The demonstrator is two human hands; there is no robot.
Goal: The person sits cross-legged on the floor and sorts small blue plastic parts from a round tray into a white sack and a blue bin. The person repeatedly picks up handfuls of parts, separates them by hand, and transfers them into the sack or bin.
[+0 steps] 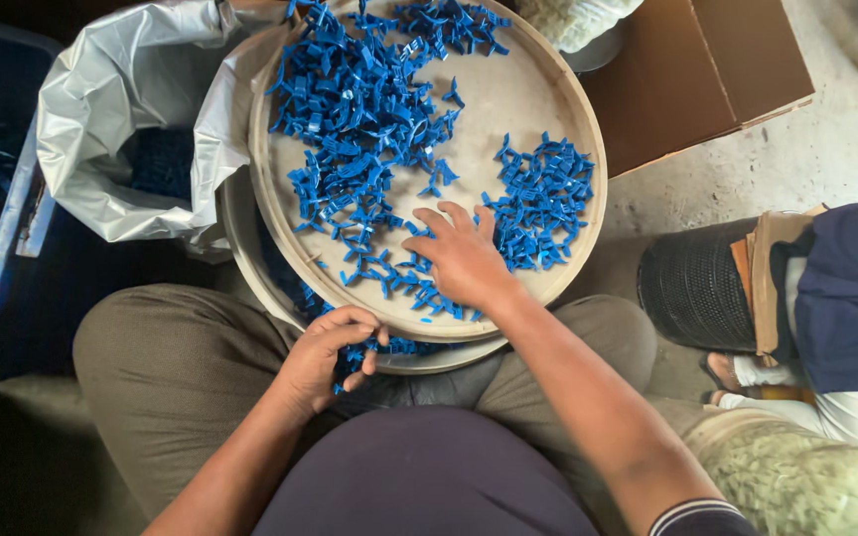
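Sorting small blue plastic pieces on a round tray held across the lap.

The right hand (464, 256) lies flat and unclenched on the tray (508, 99), fingers spread over the blue pieces (359, 119) at its near edge; the thickest heap sits beyond the fingertips toward the tray's far left, a smaller cluster (543, 199) just right of the hand. The left hand (330, 352) curls below the tray's near rim, clutching a few pieces. Left of the tray stands a grey plastic-lined bin (121, 99); a cardboard box (707, 69) lies to its right.
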